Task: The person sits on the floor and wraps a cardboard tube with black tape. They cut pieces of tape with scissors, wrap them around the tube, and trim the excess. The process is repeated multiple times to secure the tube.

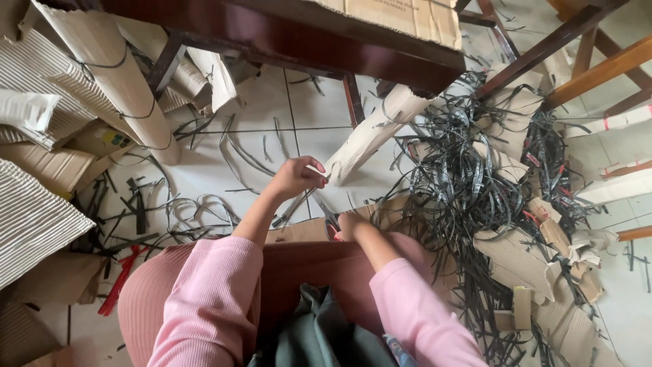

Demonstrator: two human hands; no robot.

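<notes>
Strip: a thin pale strip (316, 170) sits pinched at the fingertips of the left hand, just left of the frame's centre, its far end pointing right toward the cardboard roll.
Left hand: the left hand (297, 178) is raised over the tiled floor, fingers curled together and pressed on the strip; dark straps hang below it.
Right hand: the right hand (348, 224) lies lower, near the centre, closed around something with a red bit showing; what it grips cannot be told.
Dark straps: a few thin dark straps (299, 207) run between the two hands, down toward the lap.
Cardboard roll: a pale cardboard roll (370, 139) slants from the centre up toward the table edge, its lower end just beside the left fingertips.
Sleeves: pink sleeves (204, 299) cover both arms, bottom centre.
Strap heap: a big tangle of black straps (468, 183) fills the right of the frame, mixed with cardboard scraps.
Table: a dark wooden table (285, 37) crosses the top.
Floor: white tiles (204, 170), strewn with cut straps.
Corrugated board: ribbed sheets (34, 217) lie along the left edge.
</notes>
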